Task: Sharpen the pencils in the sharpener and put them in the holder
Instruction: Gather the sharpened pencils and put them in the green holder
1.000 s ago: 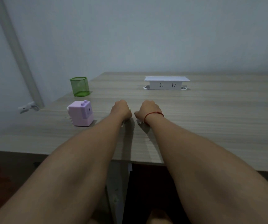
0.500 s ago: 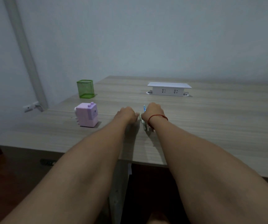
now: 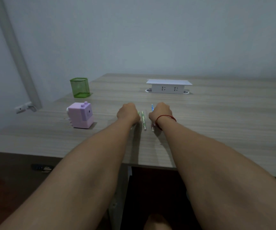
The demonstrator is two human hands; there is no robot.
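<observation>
left hand (image 3: 128, 112), right hand (image 3: 161, 112) curled, grips hidden | green pencil (image 3: 143, 120) between | sharpener (image 3: 80, 116), holder (image 3: 80, 87) left | socket box (image 3: 167, 88) behind

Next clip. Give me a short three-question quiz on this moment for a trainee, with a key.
1. True or false: no pencil sticks out of the green holder.
2. The lilac sharpener stands: A) left of the left hand; B) between the two hands; C) right of the right hand.
3. What lies on the table between the two hands, untouched by either?
Key: 1 true; 2 A; 3 a green pencil.
</observation>
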